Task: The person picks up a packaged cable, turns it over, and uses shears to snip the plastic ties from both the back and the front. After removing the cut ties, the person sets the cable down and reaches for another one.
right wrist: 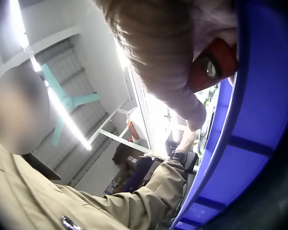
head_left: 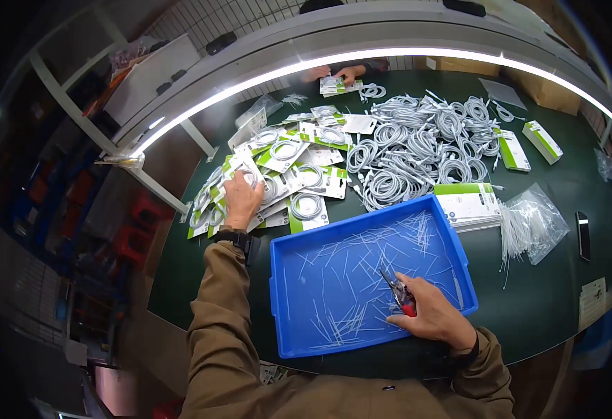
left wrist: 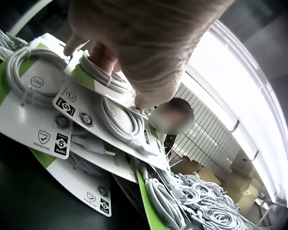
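Note:
My left hand (head_left: 243,199) is at the pile of green-and-white cards with coiled cables, left of the blue tray. In the left wrist view its fingers and thumb grip the top carded cable (left wrist: 102,79), a white coil on its card. Other carded cables (left wrist: 31,96) lie under and around it, overlapping. My right hand (head_left: 435,313) holds a pair of cutting pliers (head_left: 398,293) with red handles, jaws pointing up and away over the tray. In the right wrist view a red handle (right wrist: 213,64) shows in the palm.
The blue tray (head_left: 276,279) holds scattered thin white strips. Behind it lies a large heap of coiled white cables (head_left: 417,140). To the right are a stack of cards (head_left: 466,202), a bag of white ties (head_left: 536,223) and a phone (head_left: 583,236). Another person's hands (head_left: 348,73) work at the far edge.

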`<state>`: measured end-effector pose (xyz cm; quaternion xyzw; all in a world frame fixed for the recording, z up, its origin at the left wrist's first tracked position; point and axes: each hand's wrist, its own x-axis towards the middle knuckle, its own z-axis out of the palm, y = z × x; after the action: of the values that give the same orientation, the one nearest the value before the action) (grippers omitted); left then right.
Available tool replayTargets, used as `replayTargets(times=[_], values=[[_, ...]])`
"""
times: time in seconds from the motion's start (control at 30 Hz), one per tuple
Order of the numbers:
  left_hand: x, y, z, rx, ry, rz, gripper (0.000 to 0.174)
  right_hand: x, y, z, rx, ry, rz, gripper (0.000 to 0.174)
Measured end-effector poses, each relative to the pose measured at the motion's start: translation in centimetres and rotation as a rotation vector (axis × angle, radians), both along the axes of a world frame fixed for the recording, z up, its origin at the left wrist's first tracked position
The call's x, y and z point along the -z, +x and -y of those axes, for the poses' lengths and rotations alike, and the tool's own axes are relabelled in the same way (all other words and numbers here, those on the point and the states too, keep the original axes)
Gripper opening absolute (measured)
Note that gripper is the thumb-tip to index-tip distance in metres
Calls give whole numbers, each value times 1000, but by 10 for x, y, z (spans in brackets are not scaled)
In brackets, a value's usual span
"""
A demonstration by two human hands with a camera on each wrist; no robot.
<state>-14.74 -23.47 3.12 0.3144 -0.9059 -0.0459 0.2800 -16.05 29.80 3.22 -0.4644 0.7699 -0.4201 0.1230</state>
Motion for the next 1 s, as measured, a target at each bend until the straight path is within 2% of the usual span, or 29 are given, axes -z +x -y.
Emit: replayTargets(times=[0.03, 0.13, 0.17, 0.27, 0.3, 0.4, 0.43, 0.53, 0.6, 0.67, 0.73, 0.77, 0.87, 0.9, 0.93, 1.0], values=[[3, 12, -2, 30, -1, -21, 80, -1, 1, 0, 4, 45, 31, 79], [2, 42, -16, -58, 162, -37, 90, -10, 3, 2, 2, 158, 67, 65], [-1, 51, -21, -71, 225, -46, 101, -9, 1, 2, -3, 180, 46, 60], [15, 61, -12, -149, 302, -66, 106, -9, 3, 5, 37, 139, 72, 49], [15, 61, -11, -171, 315, -56, 102, -10, 3, 6, 60, 108, 94, 46], [18, 64, -1, -151, 311, 30, 91, -14, 4, 6, 116, -35, 394, 42], [17, 65, -4, -169, 296, 46, 78, -19, 5, 6, 116, -88, 494, 42], [8, 68, 4, -257, 303, -38, 69, -18, 2, 1, 103, -82, 437, 48], [-2, 77, 10, -255, 182, -122, 57, -21, 1, -1, 106, -37, 424, 55], [-24, 91, 6, -192, 109, -261, 49, -27, 1, -2, 86, 10, 381, 62], [-53, 107, -8, -225, 109, -321, 47, -34, 2, -2, 53, 50, 309, 70], [-61, 117, -12, -148, 121, -383, 46, -32, 2, -2, 47, 64, 302, 72], [-63, 139, -46, 118, 563, -680, 41, -22, 4, 0, 21, 37, 222, 75], [-65, 146, -73, 244, 806, -753, 37, -18, 5, 3, 7, -17, 152, 75], [-67, 152, -102, 295, 932, -761, 37, -15, 6, 5, -5, -67, 84, 75], [-62, 161, -159, 388, 1200, -772, 36, -21, 10, 8, -17, -55, 133, 76]])
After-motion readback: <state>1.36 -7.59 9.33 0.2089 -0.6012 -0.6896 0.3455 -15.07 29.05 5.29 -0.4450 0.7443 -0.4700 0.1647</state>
